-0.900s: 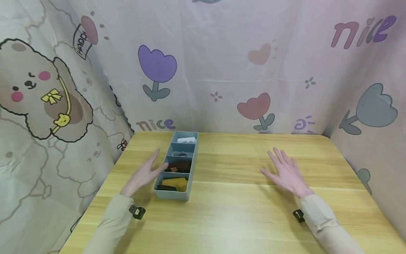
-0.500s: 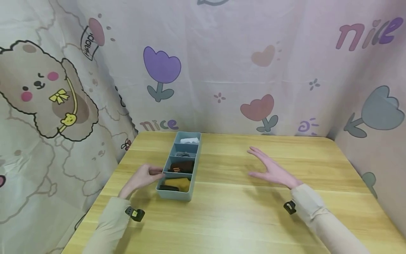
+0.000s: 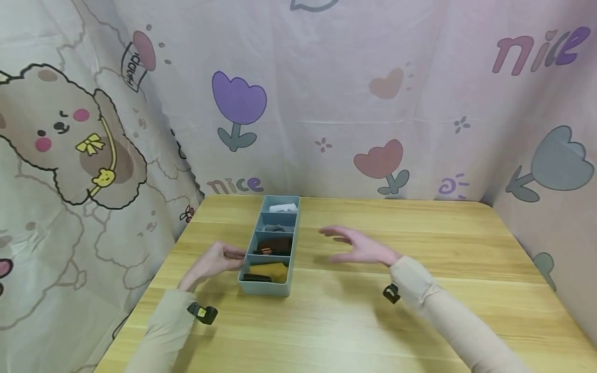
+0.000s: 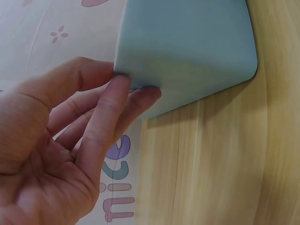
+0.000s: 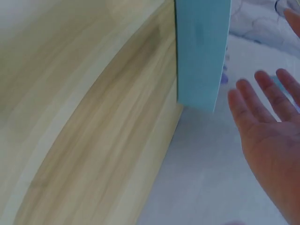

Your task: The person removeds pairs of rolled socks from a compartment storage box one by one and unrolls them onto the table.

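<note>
A blue-grey organizer box (image 3: 289, 282) with several compartments in a row stands on the table, left of centre. From back to front it contains a white item (image 3: 282, 208), a grey bundle (image 3: 278, 228), a dark brown item (image 3: 280, 245) with orange bits, and a mustard-yellow item (image 3: 272, 270) beside a black one (image 3: 257, 278). My left hand (image 3: 217, 260) touches the box's left side; in the left wrist view its fingertips (image 4: 149, 93) press the outer wall by the rim. To the right of the box, my right hand (image 3: 359, 247) hovers apart, fingers extended towards it, holding nothing.
The wooden table (image 3: 448, 238) reaches back to a patterned curtain (image 3: 298, 103) printed with tulips and hearts. Another curtain side with a cartoon bear (image 3: 88, 140) hangs along the left edge. Each wrist carries a small black camera (image 3: 391, 293).
My left fingers have come against the box, which has shifted slightly to the right. My right hand has moved left across the table towards the box.
</note>
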Tool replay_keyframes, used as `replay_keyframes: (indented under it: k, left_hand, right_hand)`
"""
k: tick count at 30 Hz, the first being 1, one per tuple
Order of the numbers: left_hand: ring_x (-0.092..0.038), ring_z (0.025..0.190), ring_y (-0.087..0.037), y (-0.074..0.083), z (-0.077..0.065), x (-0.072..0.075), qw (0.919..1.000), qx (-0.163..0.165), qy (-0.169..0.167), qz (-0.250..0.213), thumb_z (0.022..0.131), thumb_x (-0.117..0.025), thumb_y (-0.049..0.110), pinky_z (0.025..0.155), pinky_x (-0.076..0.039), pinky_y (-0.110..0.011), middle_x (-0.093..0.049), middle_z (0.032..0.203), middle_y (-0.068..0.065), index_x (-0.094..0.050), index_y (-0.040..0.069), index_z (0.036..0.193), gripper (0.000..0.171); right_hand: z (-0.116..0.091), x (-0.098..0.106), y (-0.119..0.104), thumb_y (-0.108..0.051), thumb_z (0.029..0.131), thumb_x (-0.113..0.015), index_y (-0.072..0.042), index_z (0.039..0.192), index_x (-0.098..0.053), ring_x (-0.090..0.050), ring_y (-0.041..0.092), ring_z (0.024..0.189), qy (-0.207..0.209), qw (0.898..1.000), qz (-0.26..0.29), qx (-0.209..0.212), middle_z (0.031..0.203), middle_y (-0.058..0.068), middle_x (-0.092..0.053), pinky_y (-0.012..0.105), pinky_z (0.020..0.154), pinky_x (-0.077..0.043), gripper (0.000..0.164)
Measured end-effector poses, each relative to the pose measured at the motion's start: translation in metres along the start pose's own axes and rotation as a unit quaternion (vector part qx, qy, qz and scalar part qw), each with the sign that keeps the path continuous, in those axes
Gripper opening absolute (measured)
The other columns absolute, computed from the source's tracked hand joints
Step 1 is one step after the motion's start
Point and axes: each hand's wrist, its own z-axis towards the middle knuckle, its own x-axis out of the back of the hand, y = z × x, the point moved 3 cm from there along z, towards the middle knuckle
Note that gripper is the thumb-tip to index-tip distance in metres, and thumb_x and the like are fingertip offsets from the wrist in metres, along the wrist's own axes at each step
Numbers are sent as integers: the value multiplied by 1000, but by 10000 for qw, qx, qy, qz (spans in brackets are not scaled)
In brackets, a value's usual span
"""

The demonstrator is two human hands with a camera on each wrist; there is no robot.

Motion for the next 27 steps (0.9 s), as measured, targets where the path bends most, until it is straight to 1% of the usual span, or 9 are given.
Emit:
replay_keyframes:
  k: [3, 6, 9, 11, 14, 19, 22, 25, 27]
  left_hand:
    - [-72, 102, -41, 1, 2, -2, 9995, 46, -97, -285, 93, -65, 0, 82, -61, -29, -68, 115, -34, -60, -19, 123, 36]
    - [-72, 104, -39, 1, 2, -3, 9986, 102, -167, -498, 93, -66, 0, 84, -61, -30, -67, 118, -35, -59, -19, 125, 38]
    - [-73, 102, -32, 1, 2, -4, 9976, 143, -228, -641, 93, -67, 3, 85, -61, -32, -66, 119, -34, -59, -19, 126, 40]
    - [-74, 101, -25, 1, 3, -4, 9973, 166, -250, -664, 93, -68, 5, 86, -60, -34, -66, 120, -33, -59, -18, 126, 42]
    - [-73, 101, -19, 1, 3, -3, 9973, 133, -288, -663, 93, -68, 6, 87, -60, -34, -66, 121, -32, -58, -18, 127, 43]
    - [-71, 109, -29, 2, 2, -2, 9968, 164, -377, -679, 94, -66, 4, 90, -60, -33, -65, 125, -31, -59, -15, 129, 40]
    - [-69, 113, -36, 2, 2, -2, 9963, 168, -466, -704, 95, -65, 4, 92, -59, -33, -64, 126, -31, -59, -13, 130, 40]
    - [-68, 115, -39, 1, 1, -1, 9960, 162, -534, -695, 95, -65, 4, 94, -59, -35, -65, 126, -30, -58, -13, 131, 41]
    - [-68, 115, -39, 0, 0, -1, 9963, 163, -531, -660, 95, -66, 5, 95, -58, -37, -65, 126, -30, -58, -12, 131, 42]
  right_hand:
    - [19, -12, -8, -8, 89, -74, 1, 149, -42, -48, 41, 138, -308, 9989, 272, 241, 152, 20, -48, 51, 117, -39, 69]
    - [38, -23, -17, -7, 89, -74, 3, 147, -44, -51, 41, 135, -589, 9963, 452, 423, 149, 21, -51, 49, 116, -42, 66]
    - [56, -35, -28, -8, 89, -73, 6, 144, -46, -53, 38, 133, -910, 9932, 523, 499, 146, 23, -54, 47, 116, -42, 63]
    - [66, -42, -35, -11, 89, -74, 5, 143, -48, -55, 37, 131, -1112, 9915, 483, 471, 144, 22, -56, 46, 116, -43, 62]
    - [81, -54, -41, -11, 91, -72, 6, 142, -49, -57, 35, 130, -1465, 9873, 430, 450, 142, 23, -57, 43, 115, -44, 59]
    - [98, -72, -48, -9, 93, -70, 4, 144, -48, -54, 33, 135, -2016, 9784, 431, 142, 146, 21, -55, 34, 114, -45, 57]
    - [106, -81, -51, -8, 94, -69, 6, 146, -45, -48, 33, 142, -2283, 9722, 529, -5, 151, 21, -51, 34, 117, -41, 60]
    - [112, -90, -52, -5, 94, -68, 7, 147, -43, -45, 32, 145, -2493, 9669, 545, -20, 153, 21, -48, 35, 120, -38, 60]
    - [116, -95, -52, -5, 95, -66, 7, 147, -43, -44, 31, 145, -2610, 9643, 447, 2, 154, 20, -48, 33, 120, -37, 59]
